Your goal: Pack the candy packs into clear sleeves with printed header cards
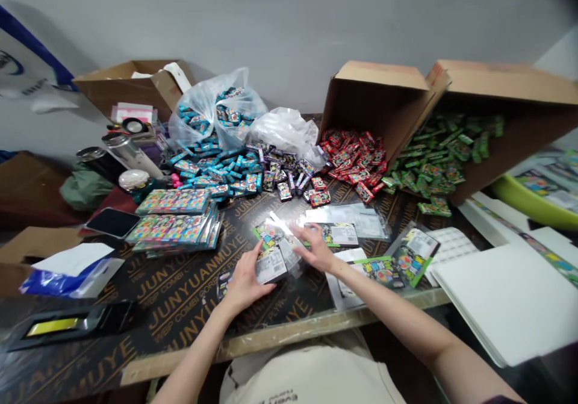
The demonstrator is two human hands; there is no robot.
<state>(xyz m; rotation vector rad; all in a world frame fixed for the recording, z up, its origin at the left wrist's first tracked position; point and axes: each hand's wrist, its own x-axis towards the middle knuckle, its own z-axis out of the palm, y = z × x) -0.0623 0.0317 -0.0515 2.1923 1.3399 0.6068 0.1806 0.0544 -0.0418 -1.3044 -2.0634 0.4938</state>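
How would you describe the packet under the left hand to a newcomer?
On the dark table with gold lettering, look toward the middle of its near side. There, between the left hand and right hand, lies a printed packet with green at its far corner. Unlike the similar packets to its right, it has the left hand against its edge.

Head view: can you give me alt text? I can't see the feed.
A person's left hand rests on a printed packet on a dark, lettered tabletop, while the right hand is at the clear plastic beside it. Behind lie heaps of small packs in blue, purple, red and green, the red and green at the mouths of two cardboard boxes.
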